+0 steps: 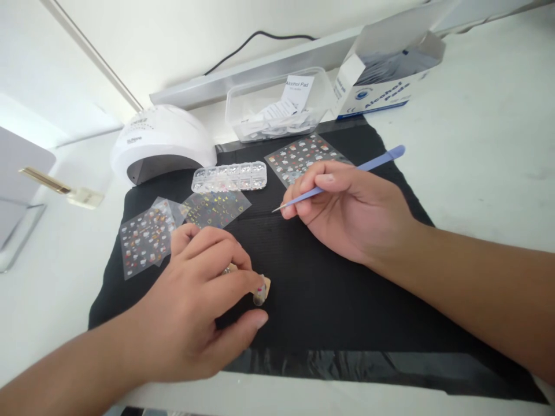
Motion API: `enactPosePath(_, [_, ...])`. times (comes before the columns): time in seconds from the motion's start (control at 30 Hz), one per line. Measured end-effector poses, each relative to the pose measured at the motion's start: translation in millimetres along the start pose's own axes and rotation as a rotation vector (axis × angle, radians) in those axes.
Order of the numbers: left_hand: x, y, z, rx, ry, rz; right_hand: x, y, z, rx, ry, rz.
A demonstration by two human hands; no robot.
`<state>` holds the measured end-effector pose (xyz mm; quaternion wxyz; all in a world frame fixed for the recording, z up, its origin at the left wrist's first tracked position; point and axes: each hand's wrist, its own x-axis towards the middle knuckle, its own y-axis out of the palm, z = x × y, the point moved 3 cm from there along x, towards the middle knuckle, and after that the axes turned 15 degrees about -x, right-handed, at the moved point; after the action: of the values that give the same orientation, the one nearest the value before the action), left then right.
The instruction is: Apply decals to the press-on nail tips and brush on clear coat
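Small decorated false nail tip point(261, 289) pinched in your left hand point(197, 306); right hand point(347, 211) grips slim lilac plastic tweezers point(342, 178), points together. Brace nail on black mat point(329, 300).

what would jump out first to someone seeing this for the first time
The two bare hands over the black mat in the middle: the right hand holds a thin lilac pointed tool, and the left hand pinches a small decorated nail tip. Behind them lie colourful sticker sheets, with a white domed nail lamp at the back left.
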<state>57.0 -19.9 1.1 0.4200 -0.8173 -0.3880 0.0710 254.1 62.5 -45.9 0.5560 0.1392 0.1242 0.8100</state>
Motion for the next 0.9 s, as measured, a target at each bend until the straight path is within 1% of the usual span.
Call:
enactPosePath(0.13, [0, 1.4, 0, 0.002, 0.007, -0.01, 0, 0, 0, -0.002, 0.005, 0.002])
enactPosePath(0.23, [-1, -3.0, -1, 0.025, 0.002, -0.025, 0, 0, 1, -0.012, -0.001, 0.003])
enactPosePath(0.3, [-1, -11.1, -2, 0.063, 0.015, -0.076, 0, 0, 1, -0.022, 0.0, 0.001])
enactPosePath(0.43, [-5, -31.5, 3, 0.098, 0.035, -0.251, 0, -1, 3, -0.052, 0.006, 0.001])
enactPosePath(0.47, [-5, -34.6, 5, 0.099, 0.037, -0.267, 0, -1, 3, -0.061, 0.005, 0.001])
enactPosePath(0.53, [-5, -36.8, 9, 0.111, 0.035, -0.237, -1, -2, 4, -0.074, 0.005, 0.001])
enactPosePath(0.7, [-2, -27.6, 14, 0.141, -0.025, 0.009, 0, -3, 4, -0.079, 0.002, 0.017])
enactPosePath(0.77, [0, -24.6, 15, 0.129, -0.033, 0.049, 1, -3, 4, -0.081, -0.004, 0.022])
enactPosePath(0.9, [0, -21.9, 19, 0.108, -0.036, 0.08, 2, -3, 3, -0.095, 0.012, 0.022])
